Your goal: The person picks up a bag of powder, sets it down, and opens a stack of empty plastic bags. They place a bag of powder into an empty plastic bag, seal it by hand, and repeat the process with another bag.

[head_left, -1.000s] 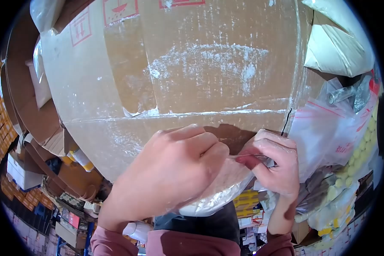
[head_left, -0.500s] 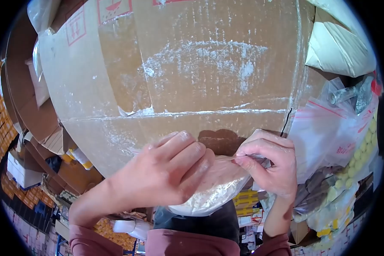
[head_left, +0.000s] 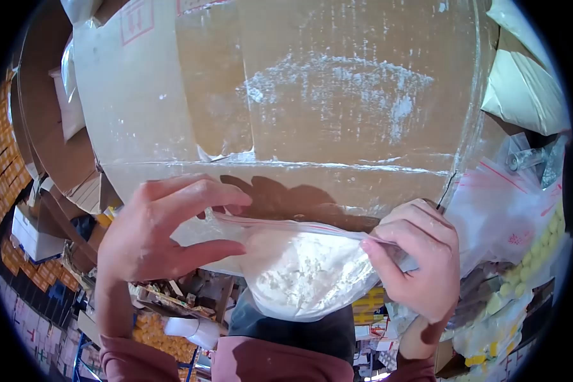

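A clear zip bag (head_left: 309, 274) of white powder hangs at the near edge of the cardboard surface (head_left: 350, 121), its red-lined zip strip running across the top. At the bag's right top corner, my right hand (head_left: 420, 254) pinches the strip between thumb and fingers. My left hand (head_left: 165, 229) is beside the left top corner, thumb and fingers spread apart. Some fingers of my left hand lie behind the bag's edge. White powder is smeared over the cardboard.
Empty zip bags (head_left: 490, 204) with red marks lie at the right. A filled pale bag (head_left: 525, 89) is at the upper right. Open cardboard boxes (head_left: 57, 127) stand at the left, and a white box (head_left: 35, 235) is below them.
My left hand has moved left and opened, uncovering more of the bag and its zip strip. My right hand still pinches the corner. The view has shifted slightly.
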Available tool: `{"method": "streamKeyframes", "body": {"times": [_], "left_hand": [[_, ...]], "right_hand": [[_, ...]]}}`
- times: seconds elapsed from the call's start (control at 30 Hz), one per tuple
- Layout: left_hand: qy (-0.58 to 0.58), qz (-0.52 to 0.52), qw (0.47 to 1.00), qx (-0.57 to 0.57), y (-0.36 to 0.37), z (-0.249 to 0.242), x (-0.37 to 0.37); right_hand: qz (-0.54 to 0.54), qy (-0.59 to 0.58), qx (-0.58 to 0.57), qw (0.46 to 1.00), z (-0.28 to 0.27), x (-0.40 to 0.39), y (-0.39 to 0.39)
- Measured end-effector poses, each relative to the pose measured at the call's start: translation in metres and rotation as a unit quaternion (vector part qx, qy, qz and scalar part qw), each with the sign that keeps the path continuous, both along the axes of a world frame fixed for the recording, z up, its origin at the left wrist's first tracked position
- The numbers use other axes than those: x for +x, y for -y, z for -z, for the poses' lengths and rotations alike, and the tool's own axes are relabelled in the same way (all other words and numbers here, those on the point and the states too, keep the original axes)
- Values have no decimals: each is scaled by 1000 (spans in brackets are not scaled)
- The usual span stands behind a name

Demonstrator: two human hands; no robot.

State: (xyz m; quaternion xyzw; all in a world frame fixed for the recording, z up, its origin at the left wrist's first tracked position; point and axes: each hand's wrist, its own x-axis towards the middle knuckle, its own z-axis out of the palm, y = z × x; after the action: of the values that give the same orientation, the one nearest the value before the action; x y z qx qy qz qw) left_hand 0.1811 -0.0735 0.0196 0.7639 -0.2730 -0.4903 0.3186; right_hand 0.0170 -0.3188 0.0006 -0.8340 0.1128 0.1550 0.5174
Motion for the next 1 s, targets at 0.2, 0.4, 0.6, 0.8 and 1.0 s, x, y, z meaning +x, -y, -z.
{"method": "streamKeyframes", "body": {"times": [0.2,0.4,0.6,0.8,1.0], "left_hand": [[-60,-124,990,-38,-10,13,-16],[-49,-114,989,-74,-17,24,-18],[-104,-128,985,-50,-24,28,-19],[-131,-183,970,-87,-26,33,-25],[-160,-218,960,-73,-25,33,-25]], "right_hand": [[-1,41,-1,999,0,17,-27],[-39,34,68,996,6,23,-21],[-14,30,88,996,10,30,-35],[-50,69,60,995,11,39,-45],[-49,52,75,995,15,39,-46]]}}
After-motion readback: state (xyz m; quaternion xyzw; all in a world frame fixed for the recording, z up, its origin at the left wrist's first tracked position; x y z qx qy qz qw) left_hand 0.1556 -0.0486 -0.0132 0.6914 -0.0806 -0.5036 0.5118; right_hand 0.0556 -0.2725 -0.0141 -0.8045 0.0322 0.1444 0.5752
